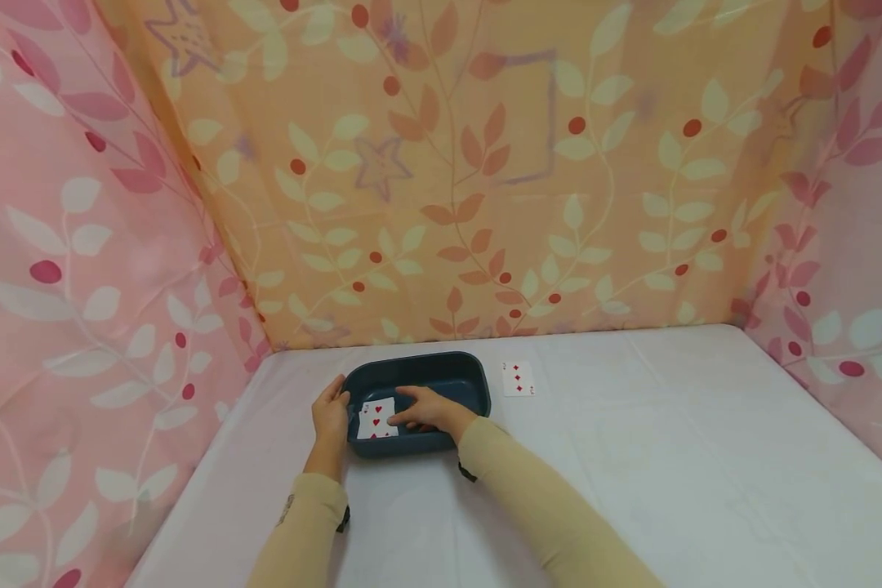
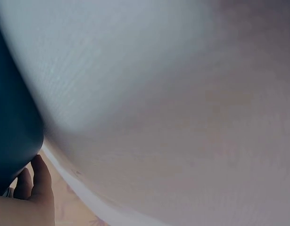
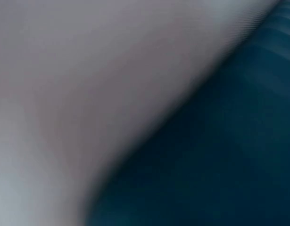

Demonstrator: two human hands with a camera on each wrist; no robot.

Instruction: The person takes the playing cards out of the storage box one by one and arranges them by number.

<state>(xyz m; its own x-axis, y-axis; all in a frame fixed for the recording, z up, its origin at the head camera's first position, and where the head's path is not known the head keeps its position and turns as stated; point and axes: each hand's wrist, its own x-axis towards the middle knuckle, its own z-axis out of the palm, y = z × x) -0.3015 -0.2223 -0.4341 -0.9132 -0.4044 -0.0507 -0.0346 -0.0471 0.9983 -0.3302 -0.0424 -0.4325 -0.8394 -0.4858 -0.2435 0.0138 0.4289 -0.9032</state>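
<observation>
Sleeves (image 1: 559, 523) edge my head view's bottom; below centre, the left grip (image 1: 329, 418) clasps the tray's (image 1: 412, 446) left rim. Inside, the right grip (image 1: 434, 408) reaches heart cards (image 1: 371, 427); I can't tell whether it pinches. Right of the tray, a diamond card (image 1: 525, 382) lies on the bench (image 1: 669, 457). Left wrist: fingers (image 2: 41, 176) against the tray, lower left. Right wrist: blurred tray, lower right.

By the left hand (image 1: 329, 418), the tray (image 1: 412, 446) looks smooth plastic, faintly glossy inside. The card (image 1: 376, 415) beside the right hand (image 1: 432, 410) seems smooth paper. Beneath both hands, the tablecloth (image 1: 647, 474) is matt fabric; beyond them, the curtain (image 1: 448, 188) is lightly creased cloth.
</observation>
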